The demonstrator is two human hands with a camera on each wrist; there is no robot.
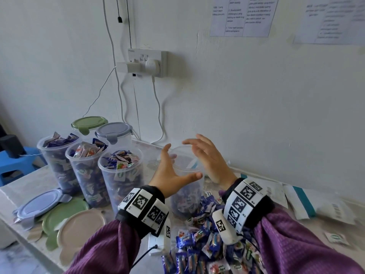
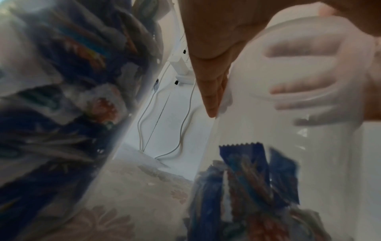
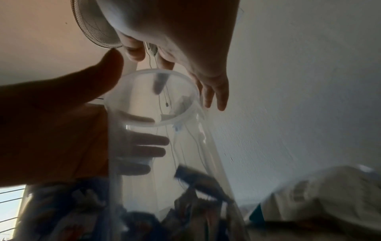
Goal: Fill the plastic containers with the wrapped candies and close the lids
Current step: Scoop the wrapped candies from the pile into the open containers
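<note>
The left hand (image 1: 169,171) wraps the upper wall of a clear plastic container (image 1: 186,196), thumb across the near side and fingers round the far side, probably to keep the tall, light tub from tipping while it is filled. The right hand (image 1: 209,159) hovers just beside and above the rim with fingers straight and spread, holding nothing; it reads as a hand that has let candies drop in, though that is only a judgement. This container stands at the far edge of the loose heap of wrapped candies (image 1: 209,246) on the table (image 1: 11,196), within easy reach, and is filled only in its lower part, blue wrappers showing through the wall. To its left stand three open containers (image 1: 87,173) packed to the brim, with two lidded containers (image 1: 102,127) behind them. Three loose lids (image 1: 65,214), blue, green and beige, lie in front, presumably set ready for closing.
</note>
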